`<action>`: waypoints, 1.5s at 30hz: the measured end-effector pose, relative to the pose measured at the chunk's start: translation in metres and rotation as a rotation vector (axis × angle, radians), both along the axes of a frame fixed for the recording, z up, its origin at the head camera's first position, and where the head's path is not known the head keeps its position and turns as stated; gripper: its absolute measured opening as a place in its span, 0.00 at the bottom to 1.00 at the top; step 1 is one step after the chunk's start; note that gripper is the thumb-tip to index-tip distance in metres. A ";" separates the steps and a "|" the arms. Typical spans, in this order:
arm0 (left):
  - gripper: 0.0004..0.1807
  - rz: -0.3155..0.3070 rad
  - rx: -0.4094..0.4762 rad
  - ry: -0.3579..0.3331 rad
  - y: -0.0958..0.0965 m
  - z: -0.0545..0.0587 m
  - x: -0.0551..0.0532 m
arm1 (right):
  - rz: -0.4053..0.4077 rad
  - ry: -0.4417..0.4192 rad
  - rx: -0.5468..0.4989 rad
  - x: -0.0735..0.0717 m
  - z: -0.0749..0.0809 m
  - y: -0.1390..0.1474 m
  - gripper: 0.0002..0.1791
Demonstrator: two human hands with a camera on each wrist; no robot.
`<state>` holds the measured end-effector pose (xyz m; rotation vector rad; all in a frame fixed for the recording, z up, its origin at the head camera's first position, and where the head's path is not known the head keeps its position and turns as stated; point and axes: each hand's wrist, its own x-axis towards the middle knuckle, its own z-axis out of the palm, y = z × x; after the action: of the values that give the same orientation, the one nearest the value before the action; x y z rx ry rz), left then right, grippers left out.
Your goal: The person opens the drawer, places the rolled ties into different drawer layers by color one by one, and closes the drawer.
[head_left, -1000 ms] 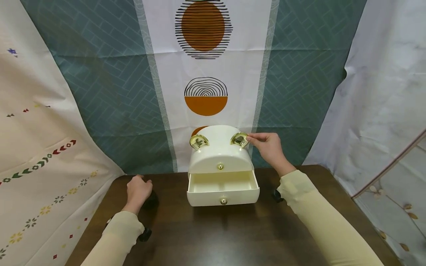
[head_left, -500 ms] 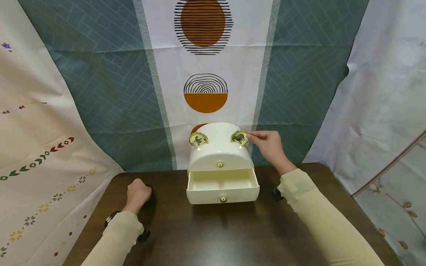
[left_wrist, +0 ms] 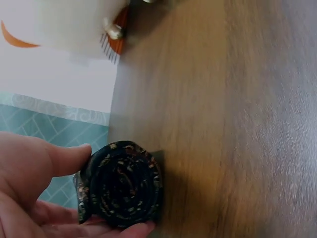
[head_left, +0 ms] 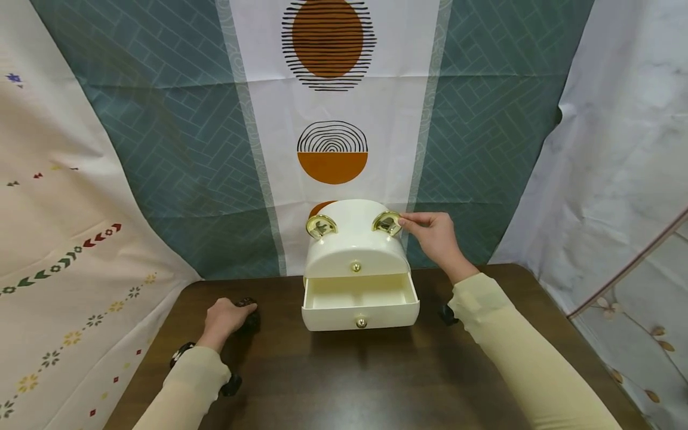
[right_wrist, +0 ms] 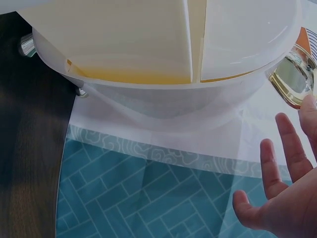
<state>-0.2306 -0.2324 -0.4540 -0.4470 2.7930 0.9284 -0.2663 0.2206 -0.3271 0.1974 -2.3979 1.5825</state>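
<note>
- On my feed, the dark patterned roll (left_wrist: pixel 126 183), fabric by the look of it, sits at the far left part of the desk (head_left: pixel 365 382), well apart from the chest; I cannot tell whether it bears fully on the wood.
- I have the left hand (head_left: pixel 221 319) clamped on it, thumb on one side and fingers curled round the other, its spiral end facing the wrist camera.
- The right hand (head_left: pixel 434 236) pinches the rim of the right gold ear (head_left: pixel 387 223) on top of the white chest (head_left: pixel 355 254); the hands are well apart.
- On the chest, the lower drawer (head_left: pixel 361 319) is pulled out towards me, and the upper one, with its gold knob (head_left: pixel 356 267), is closed.
- I judge the step in hand to be gripping the roll while the right hand steadies the chest.
- From here, the next move calls, I think, for an even squeeze so the roll does not unwind, and a light pull on the ear.
- Behind everything hangs a printed cloth (head_left: pixel 333 104).
</note>
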 end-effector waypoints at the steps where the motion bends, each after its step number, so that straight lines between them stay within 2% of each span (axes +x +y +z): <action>1: 0.40 -0.008 0.024 -0.010 0.000 0.001 0.000 | 0.001 0.004 0.002 0.000 0.000 0.000 0.21; 6: 0.46 -0.037 0.151 -0.064 0.003 0.008 0.002 | -0.009 0.016 0.006 0.001 0.003 0.000 0.21; 9: 0.43 -0.036 0.196 -0.081 0.004 0.009 0.005 | -0.013 0.009 0.010 0.003 0.003 0.000 0.21; 11: 0.37 -0.025 0.209 -0.082 0.006 0.008 0.007 | -0.013 0.000 0.011 0.003 0.003 -0.001 0.21; 13: 0.30 -0.010 0.198 -0.065 0.007 0.006 0.008 | -0.014 -0.009 0.013 0.003 0.002 -0.001 0.22; 16: 0.26 0.017 0.166 -0.026 0.008 0.003 0.007 | -0.014 -0.015 0.013 0.001 -0.001 -0.001 0.22; 20: 0.25 0.042 0.116 0.053 0.010 0.009 0.004 | -0.009 -0.006 0.009 0.001 -0.002 -0.002 0.21; 23: 0.26 0.034 0.107 0.135 0.016 0.022 0.004 | -0.008 -0.006 0.006 0.002 -0.002 -0.002 0.21; 27: 0.41 0.016 0.131 0.277 0.030 0.045 0.004 | -0.012 -0.006 0.008 0.000 -0.003 -0.001 0.21; 33: 0.39 0.061 0.186 0.568 0.059 0.087 0.011 | -0.007 0.001 0.016 -0.002 -0.003 -0.001 0.21; 36: 0.39 0.077 0.237 0.665 0.072 0.106 0.020 | -0.007 -0.001 0.016 -0.002 -0.002 -0.001 0.21; 41: 0.38 0.063 0.335 0.732 0.095 0.130 0.036 | -0.007 0.006 0.021 0.001 -0.002 -0.002 0.21; 45: 0.36 0.000 0.400 0.713 0.111 0.138 0.045 | -0.009 0.017 0.016 0.002 -0.001 -0.002 0.20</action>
<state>-0.1856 -0.1216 -0.3157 -0.0497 3.0357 1.9062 -0.2643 0.2188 -0.3278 0.2025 -2.3964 1.5521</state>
